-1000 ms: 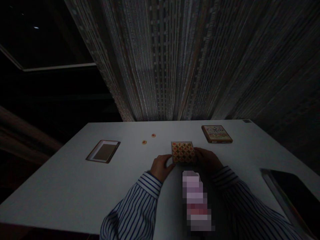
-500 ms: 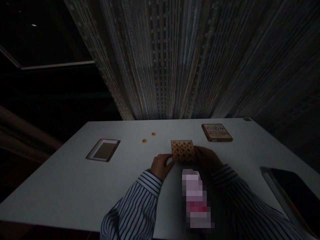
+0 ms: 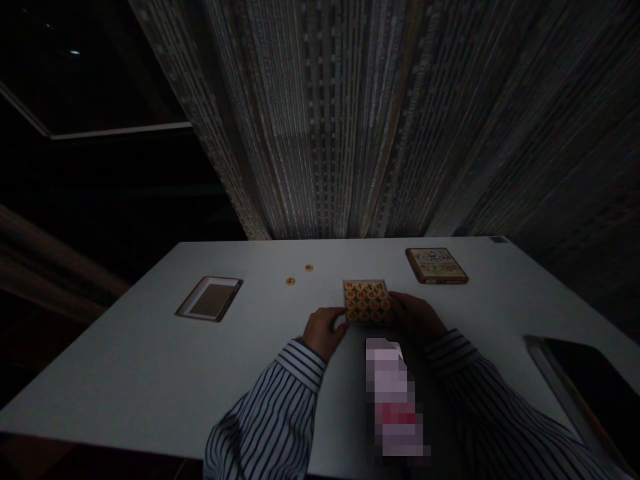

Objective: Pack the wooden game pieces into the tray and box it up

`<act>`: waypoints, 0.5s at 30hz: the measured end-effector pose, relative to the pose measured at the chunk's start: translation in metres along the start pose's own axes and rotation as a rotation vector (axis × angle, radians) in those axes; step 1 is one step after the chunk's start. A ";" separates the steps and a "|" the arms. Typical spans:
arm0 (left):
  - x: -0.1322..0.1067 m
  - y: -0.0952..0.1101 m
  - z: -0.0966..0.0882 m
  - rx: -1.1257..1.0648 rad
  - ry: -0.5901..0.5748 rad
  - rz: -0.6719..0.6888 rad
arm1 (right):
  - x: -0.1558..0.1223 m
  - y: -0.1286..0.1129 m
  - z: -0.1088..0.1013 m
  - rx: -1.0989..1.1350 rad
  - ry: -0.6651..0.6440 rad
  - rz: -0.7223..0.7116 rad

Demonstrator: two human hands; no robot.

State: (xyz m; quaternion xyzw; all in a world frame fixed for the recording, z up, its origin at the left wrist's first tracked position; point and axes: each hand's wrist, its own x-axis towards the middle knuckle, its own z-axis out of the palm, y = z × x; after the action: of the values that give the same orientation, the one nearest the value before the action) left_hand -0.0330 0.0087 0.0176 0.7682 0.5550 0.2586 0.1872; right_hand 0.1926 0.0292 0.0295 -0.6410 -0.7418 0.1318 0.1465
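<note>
A small square tray of round wooden game pieces [image 3: 367, 301] with red marks lies on the white table [image 3: 150, 373] in front of me. My left hand [image 3: 324, 331] grips its near left corner with curled fingers. My right hand [image 3: 416, 316] holds its right side, fingers closed along the edge. Both sleeves are striped. Two loose round pieces [image 3: 291, 281] [image 3: 309, 268] lie on the table to the left of the tray.
An open box half with a brown inside [image 3: 210, 299] lies at the left. A printed box lid [image 3: 437, 265] lies at the back right. A dark flat object [image 3: 590, 387] sits at the right edge. A ribbed curtain hangs behind the table.
The tray and both hands stay almost where they were; only the view shifts slightly.
</note>
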 end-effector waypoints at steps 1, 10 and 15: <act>0.000 0.000 0.000 0.001 0.002 0.004 | 0.000 0.000 0.000 0.004 -0.001 -0.003; -0.001 0.002 -0.002 0.004 0.027 0.047 | 0.000 0.002 -0.002 0.046 0.039 -0.009; 0.000 0.000 -0.005 -0.057 0.132 0.034 | 0.001 -0.003 -0.011 0.118 0.159 0.033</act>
State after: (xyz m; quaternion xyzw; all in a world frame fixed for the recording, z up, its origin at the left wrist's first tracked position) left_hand -0.0360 0.0085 0.0220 0.7531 0.5454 0.3275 0.1678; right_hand 0.1940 0.0300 0.0404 -0.6520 -0.7081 0.1262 0.2402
